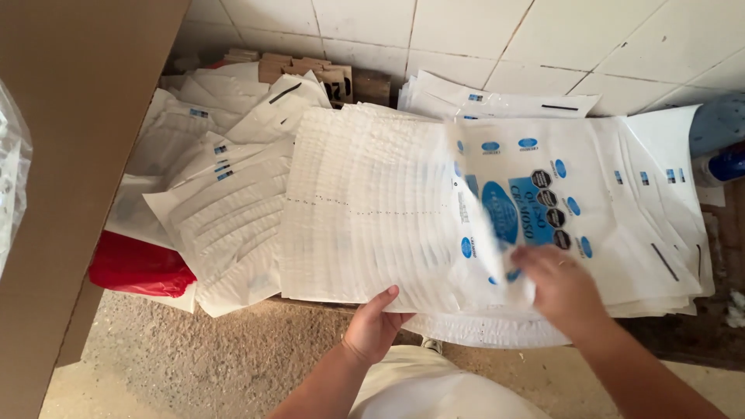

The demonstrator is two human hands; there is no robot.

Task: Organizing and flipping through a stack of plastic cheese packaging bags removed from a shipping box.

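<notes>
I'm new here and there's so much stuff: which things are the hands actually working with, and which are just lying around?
In hand:
- fanned stack of white plastic bags, left hand at its near edge
- white bag with blue oval print, gripped by right hand

Lying about:
- red plastic bag
- brown cardboard sheet
- small cardboard pieces
- blue bottle

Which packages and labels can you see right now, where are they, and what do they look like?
Fanned stack of bags: centre, white, blank side up, left hand at its edge.
Printed bags: right, white with blue ovals and black badges, right hand lifting one.
Loose bags: left, white, scattered.
</notes>
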